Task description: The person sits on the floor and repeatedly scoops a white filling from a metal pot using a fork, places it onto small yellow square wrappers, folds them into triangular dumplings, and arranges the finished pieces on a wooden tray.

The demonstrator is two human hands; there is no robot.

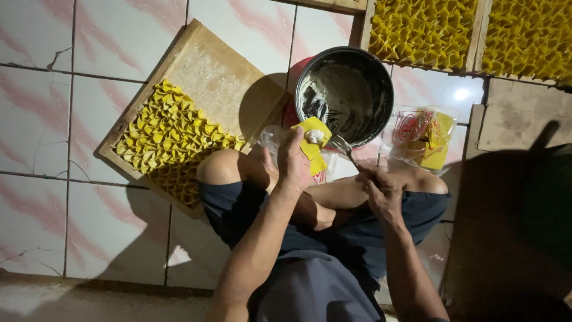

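Observation:
My left hand holds a yellow square dumpling wrapper with a small dab of pale filling on it. My right hand grips a metal spoon whose bowl lies right beside the wrapper. Just beyond them stands a dark round bowl smeared with pale filling paste. I sit cross-legged on the tiled floor, knees under my hands.
A wooden tray, partly filled with folded yellow dumplings, lies to the left. Two more trays full of dumplings sit at the top right. A clear plastic bag of yellow wrappers lies right of the bowl. A wooden board lies at the right.

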